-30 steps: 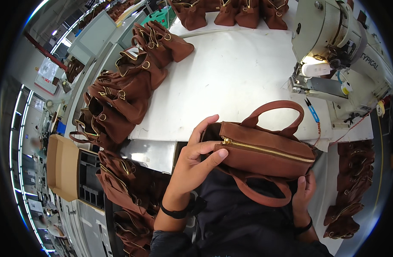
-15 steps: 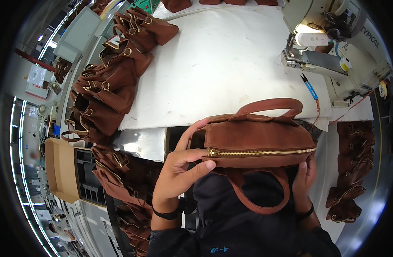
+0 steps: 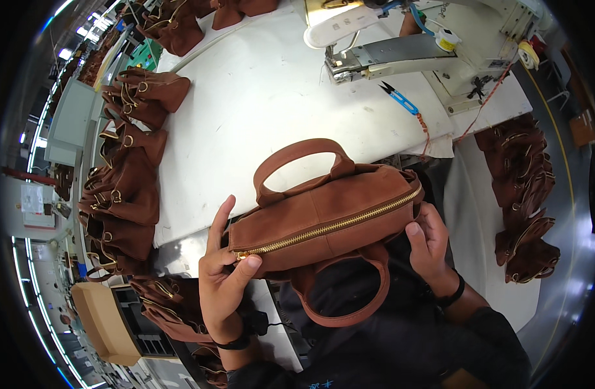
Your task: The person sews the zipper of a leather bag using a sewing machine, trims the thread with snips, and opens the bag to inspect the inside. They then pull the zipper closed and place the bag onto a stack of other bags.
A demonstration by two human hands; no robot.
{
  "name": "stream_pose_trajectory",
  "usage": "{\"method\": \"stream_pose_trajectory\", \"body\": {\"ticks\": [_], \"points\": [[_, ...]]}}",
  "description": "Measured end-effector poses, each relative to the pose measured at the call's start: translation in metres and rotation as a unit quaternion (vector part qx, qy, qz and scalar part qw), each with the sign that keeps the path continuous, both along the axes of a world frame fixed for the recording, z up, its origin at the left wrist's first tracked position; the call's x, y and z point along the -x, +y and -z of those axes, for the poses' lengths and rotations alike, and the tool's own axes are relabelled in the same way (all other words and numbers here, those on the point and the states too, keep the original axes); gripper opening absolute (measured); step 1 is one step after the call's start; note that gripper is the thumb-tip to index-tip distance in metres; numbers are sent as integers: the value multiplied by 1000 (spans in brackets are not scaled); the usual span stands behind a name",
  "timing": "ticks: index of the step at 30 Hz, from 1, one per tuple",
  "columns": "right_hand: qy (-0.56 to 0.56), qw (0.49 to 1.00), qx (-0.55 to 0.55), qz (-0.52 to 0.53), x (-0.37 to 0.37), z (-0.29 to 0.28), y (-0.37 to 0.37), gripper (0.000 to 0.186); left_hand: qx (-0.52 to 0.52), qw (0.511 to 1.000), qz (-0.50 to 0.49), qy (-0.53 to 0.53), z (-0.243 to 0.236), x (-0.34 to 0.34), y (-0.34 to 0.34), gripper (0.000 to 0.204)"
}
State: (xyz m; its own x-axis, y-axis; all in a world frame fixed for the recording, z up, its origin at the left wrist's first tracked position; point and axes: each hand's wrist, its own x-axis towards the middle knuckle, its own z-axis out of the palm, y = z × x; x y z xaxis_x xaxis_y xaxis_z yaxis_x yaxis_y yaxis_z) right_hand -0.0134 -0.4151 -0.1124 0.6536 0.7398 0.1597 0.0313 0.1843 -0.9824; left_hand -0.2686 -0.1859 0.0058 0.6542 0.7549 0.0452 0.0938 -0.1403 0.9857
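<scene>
A brown leather handbag (image 3: 323, 214) is held lengthwise over my lap, two looped handles out on either side and a closed gold zipper (image 3: 330, 227) along its upper face. My left hand (image 3: 223, 279) grips the left end, thumb and a finger at the zipper pull (image 3: 242, 255), forefinger raised. The bag's right end is in my right hand (image 3: 428, 243), whose fingers curl around it with the thumb near the lower edge. Just beyond the bag lies the white worktable (image 3: 265, 110) with blue thread snips (image 3: 400, 97) on a braided cord.
Rows of brown bags (image 3: 119, 194) line the table's left side and back; others (image 3: 518, 188) are piled at the right. A sewing machine (image 3: 408, 55) stands at the back right. An open cardboard box (image 3: 99, 318) and black tray (image 3: 142, 324) sit at lower left.
The bag has swung from sloping down rightward, through level, to sloping up rightward, both hands still on it. The view has shifted, bringing the machine and snips leftward and upward.
</scene>
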Motion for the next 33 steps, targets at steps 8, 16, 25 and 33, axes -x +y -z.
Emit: {"method": "stream_pose_trajectory", "body": {"ticks": [8, 16, 25, 33], "points": [[16, 1000, -6, -6, -1, 2, 1, 32, 41, 998, 30, -40, 23, 12, 9, 14], [10, 999, -21, 40, -9, -5, 9, 56, 68, 997, 11, -21, 33, 7, 7, 27], [-94, 996, -2, 0, -18, -42, 8, 74, 36, 996, 14, -79, -10, 12, 4, 29], [-92, 993, -72, -3, -30, -109, 47, 71, -194, 969, -58, -142, -84, 21, 13, 34]]}}
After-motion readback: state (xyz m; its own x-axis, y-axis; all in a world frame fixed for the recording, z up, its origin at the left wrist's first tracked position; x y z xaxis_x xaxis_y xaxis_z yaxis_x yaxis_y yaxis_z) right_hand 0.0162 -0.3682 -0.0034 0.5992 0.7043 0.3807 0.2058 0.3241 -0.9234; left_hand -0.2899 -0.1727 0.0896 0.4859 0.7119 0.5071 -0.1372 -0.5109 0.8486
